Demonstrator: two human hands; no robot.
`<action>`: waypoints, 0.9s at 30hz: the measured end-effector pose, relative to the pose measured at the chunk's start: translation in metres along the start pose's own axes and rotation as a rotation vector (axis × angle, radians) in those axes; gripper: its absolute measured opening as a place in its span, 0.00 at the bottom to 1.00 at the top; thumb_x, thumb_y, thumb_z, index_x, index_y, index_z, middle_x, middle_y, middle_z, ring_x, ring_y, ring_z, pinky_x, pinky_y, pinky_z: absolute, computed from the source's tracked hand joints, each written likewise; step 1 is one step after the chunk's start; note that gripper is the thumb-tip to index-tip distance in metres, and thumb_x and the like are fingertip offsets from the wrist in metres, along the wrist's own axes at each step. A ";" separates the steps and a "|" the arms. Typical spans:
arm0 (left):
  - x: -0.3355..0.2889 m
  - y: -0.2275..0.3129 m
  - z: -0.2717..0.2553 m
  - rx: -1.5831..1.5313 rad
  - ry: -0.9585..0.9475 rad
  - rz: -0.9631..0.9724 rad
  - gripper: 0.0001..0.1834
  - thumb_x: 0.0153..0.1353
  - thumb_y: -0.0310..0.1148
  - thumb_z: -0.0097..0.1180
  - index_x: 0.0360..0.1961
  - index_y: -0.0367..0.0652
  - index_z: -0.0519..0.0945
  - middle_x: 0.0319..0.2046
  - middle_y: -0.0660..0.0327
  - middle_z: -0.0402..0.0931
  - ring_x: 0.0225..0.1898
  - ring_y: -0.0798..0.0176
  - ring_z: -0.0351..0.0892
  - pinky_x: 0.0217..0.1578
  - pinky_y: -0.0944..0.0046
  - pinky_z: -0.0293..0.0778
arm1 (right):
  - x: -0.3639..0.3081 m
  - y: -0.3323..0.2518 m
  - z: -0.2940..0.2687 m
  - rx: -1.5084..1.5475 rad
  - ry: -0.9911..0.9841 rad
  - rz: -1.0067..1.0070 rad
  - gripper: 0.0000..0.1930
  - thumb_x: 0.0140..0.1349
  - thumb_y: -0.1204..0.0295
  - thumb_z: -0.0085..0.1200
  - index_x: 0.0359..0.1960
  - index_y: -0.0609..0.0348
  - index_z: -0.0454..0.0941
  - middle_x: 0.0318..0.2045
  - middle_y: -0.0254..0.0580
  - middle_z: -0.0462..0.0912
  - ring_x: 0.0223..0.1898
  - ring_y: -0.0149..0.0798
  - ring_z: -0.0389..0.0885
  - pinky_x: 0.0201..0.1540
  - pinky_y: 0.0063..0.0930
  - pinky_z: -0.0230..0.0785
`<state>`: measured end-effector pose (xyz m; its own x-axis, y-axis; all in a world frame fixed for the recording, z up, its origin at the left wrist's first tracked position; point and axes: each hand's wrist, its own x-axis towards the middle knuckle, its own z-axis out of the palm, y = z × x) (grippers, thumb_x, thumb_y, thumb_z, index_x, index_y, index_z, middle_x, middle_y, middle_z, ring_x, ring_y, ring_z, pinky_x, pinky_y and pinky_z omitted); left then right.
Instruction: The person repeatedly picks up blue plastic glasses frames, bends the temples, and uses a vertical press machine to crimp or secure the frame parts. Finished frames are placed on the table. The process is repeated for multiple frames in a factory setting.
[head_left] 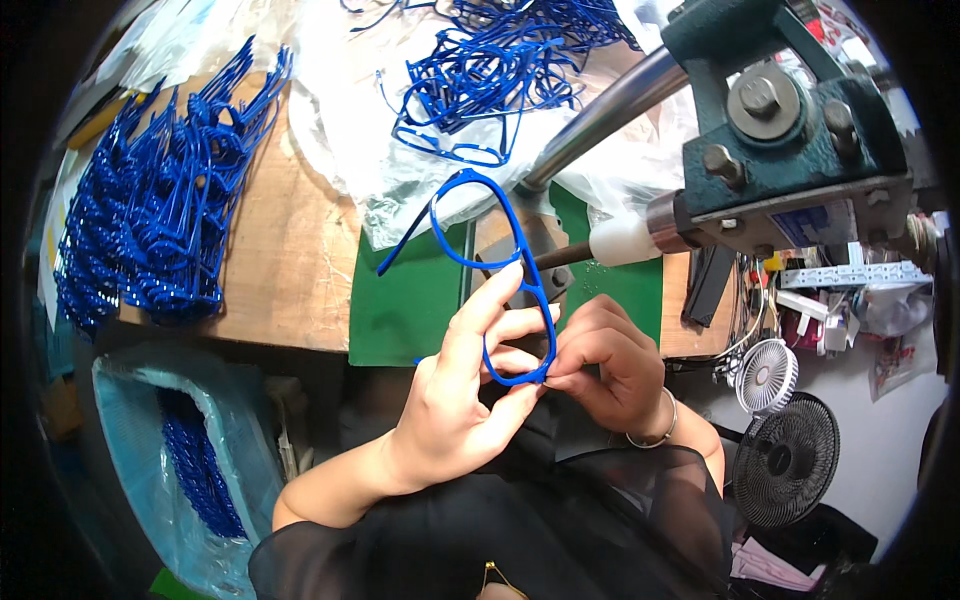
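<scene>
A blue eyeglass frame [508,208] without lenses is held up, tilted, in front of me. My left hand [465,385] grips it round the bridge and the nearer rim, its fingers passing through that rim's opening. One temple arm of the frame sticks out toward the far left. At the frame's near corner my right hand [610,360] is closed, thumb and forefinger pinched together against the blue rim. Whether a small part sits between those fingertips is hidden. Just beyond the frame stands a green press-like machine [790,150] with a metal rod and a white sleeve.
Blue frames stand stacked in rows [165,210] on the wooden table at left. A tangled heap of blue frames [500,60] lies on clear plastic at the back. A plastic-lined bin [130,400] holds more blue pieces. Two fans, a black fan [785,460] and a white fan [767,376], are at right.
</scene>
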<state>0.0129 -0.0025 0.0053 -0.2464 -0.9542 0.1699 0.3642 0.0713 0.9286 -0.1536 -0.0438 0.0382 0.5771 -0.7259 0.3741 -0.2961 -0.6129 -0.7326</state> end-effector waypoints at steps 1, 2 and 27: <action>-0.001 0.000 -0.001 -0.008 0.001 -0.008 0.44 0.46 0.11 0.49 0.62 0.40 0.41 0.51 0.46 0.64 0.42 0.66 0.74 0.44 0.69 0.69 | 0.001 0.001 0.001 -0.019 -0.009 -0.025 0.07 0.44 0.74 0.62 0.23 0.57 0.75 0.22 0.35 0.74 0.26 0.37 0.70 0.29 0.26 0.64; -0.001 0.000 -0.002 -0.015 -0.008 -0.016 0.44 0.46 0.11 0.49 0.62 0.39 0.41 0.51 0.46 0.64 0.42 0.65 0.74 0.44 0.69 0.69 | 0.001 0.002 0.001 -0.041 -0.010 -0.048 0.07 0.44 0.74 0.62 0.23 0.57 0.75 0.22 0.34 0.74 0.26 0.37 0.70 0.29 0.25 0.63; 0.005 -0.001 0.002 -0.064 -0.073 -0.055 0.43 0.47 0.11 0.52 0.62 0.40 0.43 0.50 0.46 0.65 0.40 0.66 0.75 0.43 0.70 0.70 | -0.009 0.017 -0.004 0.392 0.016 0.046 0.08 0.44 0.76 0.63 0.27 0.59 0.78 0.23 0.35 0.74 0.26 0.32 0.68 0.30 0.23 0.60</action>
<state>0.0091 -0.0069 0.0061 -0.3312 -0.9324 0.1446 0.4047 -0.0019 0.9144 -0.1672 -0.0489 0.0249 0.5573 -0.7565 0.3423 -0.0068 -0.4164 -0.9092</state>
